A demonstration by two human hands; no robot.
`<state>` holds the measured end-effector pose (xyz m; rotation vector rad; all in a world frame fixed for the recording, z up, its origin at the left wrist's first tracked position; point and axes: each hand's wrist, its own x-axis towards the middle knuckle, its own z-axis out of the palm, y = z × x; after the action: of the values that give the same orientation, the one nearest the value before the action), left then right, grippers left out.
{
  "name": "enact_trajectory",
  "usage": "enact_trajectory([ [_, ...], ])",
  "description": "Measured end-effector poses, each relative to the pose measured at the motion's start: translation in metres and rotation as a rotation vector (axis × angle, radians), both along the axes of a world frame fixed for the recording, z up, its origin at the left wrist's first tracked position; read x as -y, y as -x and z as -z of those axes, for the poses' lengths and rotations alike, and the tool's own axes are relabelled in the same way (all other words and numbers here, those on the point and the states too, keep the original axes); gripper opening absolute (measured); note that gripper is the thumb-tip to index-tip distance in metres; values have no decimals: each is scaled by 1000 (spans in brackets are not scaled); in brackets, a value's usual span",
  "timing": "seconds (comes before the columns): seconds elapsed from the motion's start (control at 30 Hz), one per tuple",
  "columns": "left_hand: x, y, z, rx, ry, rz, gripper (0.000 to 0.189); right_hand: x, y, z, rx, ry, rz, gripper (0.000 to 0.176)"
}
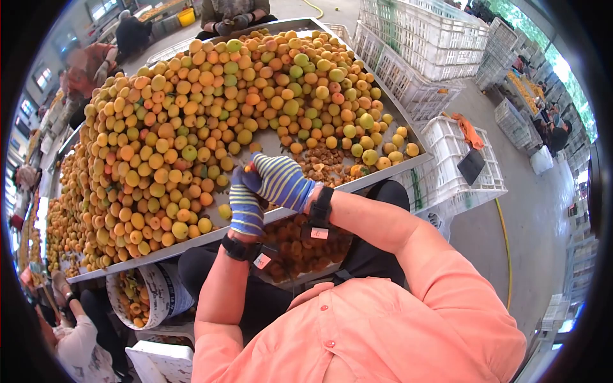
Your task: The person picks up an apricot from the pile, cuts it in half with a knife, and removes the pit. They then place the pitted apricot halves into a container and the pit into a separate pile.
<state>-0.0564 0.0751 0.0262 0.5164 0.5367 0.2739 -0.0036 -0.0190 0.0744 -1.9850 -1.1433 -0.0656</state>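
1. Gloved hands meet over the near edge of a metal surface (159, 251), the left hand (246, 205) below and the right hand (284, 181) folded across from 3 o'clock.
2. The fingers bunch close together at the meeting point, where a speck of orange-red shows; whether they are clamped on a fruit or slightly apart cannot be told.
3. Yellow and orange fruit (185, 134) lies heaped on the surface from 9 o'clock round to 1 o'clock of the hands, with small brown pieces (322, 161) piled at 2 o'clock.
4. Below the rim, at 5 o'clock, a container of darker orange pieces (300, 246) sits between the knees; a white bucket (159, 290) of fruit stands at 7 o'clock.
5. Good handling here would likely mean a steady left hand and short, light movements from the right, since ripe fruit may bruise under a hard squeeze.
6. Working low over the rim should keep anything dropped within reach; taking fruit from the heap's loose near edge is less apt to start a slide.
7. The wrist straps (320, 206), worn close behind the gloves, are best held clear of the rim and juice.
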Motion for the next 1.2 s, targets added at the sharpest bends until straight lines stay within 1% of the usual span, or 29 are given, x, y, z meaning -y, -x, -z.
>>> enact_trajectory([
  [0.1, -3, 7, -5, -25, -1294, -280, 30, -14, 4, 5, -486, -220, 54, 34],
  [0.13, 1, 12, -20, 27, -1226, -320, 27, -15, 6, 6, -526, -274, 42, 35],
  [0.23, 15, 22, -40, -18, -1253, -359, 20, -15, 19, -2, -903, -528, -15, 35],
  [0.27, 14, 22, -37, -3, -1307, -365, 20, -6, 23, -13, -999, -464, 11, 36],
  [0.37, 16, 21, -41, -17, -1478, -457, 26, 3, 25, -18, -1126, -429, 10, 34],
  [0.4, 19, 23, -46, -7, -1472, -425, 25, 0, 26, -9, -1120, -478, 36, 35],
  [0.5, 20, 23, -43, -52, -1504, -403, 26, -7, 25, 8, -868, -576, 62, 36],
  [0.53, 17, 25, -39, -90, -1454, -301, 29, -8, 23, 11, -747, -585, 71, 35],
  [0.63, 16, 21, -25, 71, -1259, -281, 31, 2, 25, 3, -538, -425, 122, 34],
  [0.67, 17, 20, -20, 128, -1137, -298, 30, 3, 22, 8, -416, -404, 114, 32],
  [0.77, 20, 17, -28, 111, -1057, -316, 28, 5, 17, 3, -220, -416, -1, 30],
  [0.8, 17, 20, -28, 71, -1066, -292, 29, 8, 17, -3, -238, -360, -28, 30],
  [0.9, 8, 19, -23, 94, -963, -224, 33, 7, 8, -6, -139, -232, -68, 33],
  [0.93, 3, 20, -13, 90, -860, -178, 34, 6, 6, -6, -127, -244, -98, 35],
  [1.0, -12, 8, 29, 52, -926, -236, 28, 7, 1, -9, -51, -141, -119, 35],
  [1.07, -20, 5, 32, 93, -529, -189, 22, 6, -2, -14, 1, -49, -132, 35],
  [1.13, 1, 15, -18, 20, -144, -164, 23, 4, -5, -21, 59, 60, -175, 33],
  [1.17, 8, 17, -31, -14, 48, -151, 23, 3, -8, -26, 90, 113, -196, 33],
  [1.2, -6, 18, -11, 100, 64, -40, 31, 3, -9, -31, 95, 148, -226, 28],
])
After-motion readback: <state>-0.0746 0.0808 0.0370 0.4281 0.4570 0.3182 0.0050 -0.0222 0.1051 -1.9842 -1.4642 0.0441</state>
